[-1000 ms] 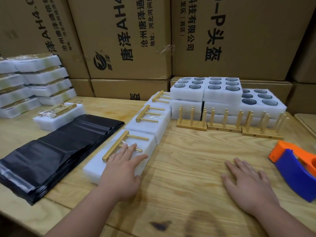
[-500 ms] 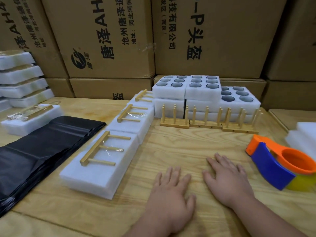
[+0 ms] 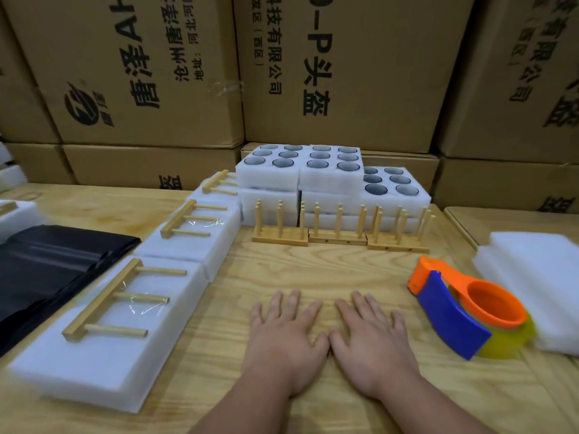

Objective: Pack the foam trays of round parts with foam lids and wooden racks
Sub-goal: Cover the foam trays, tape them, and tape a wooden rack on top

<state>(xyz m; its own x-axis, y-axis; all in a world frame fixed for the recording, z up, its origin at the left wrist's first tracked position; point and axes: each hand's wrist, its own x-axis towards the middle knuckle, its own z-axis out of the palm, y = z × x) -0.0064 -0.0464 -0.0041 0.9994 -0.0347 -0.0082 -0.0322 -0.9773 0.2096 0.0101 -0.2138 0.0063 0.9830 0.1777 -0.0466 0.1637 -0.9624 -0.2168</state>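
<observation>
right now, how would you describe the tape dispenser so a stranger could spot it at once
On the wooden table, look right of the right hand, just before the stack of plain white foam sheets. The tape dispenser lies there, the only brightly coloured thing: orange and blue with a yellowish roll.

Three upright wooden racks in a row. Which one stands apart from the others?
The leftmost upright rack. A visible gap separates its base from the middle rack, whose base butts against the rightmost rack.
</observation>
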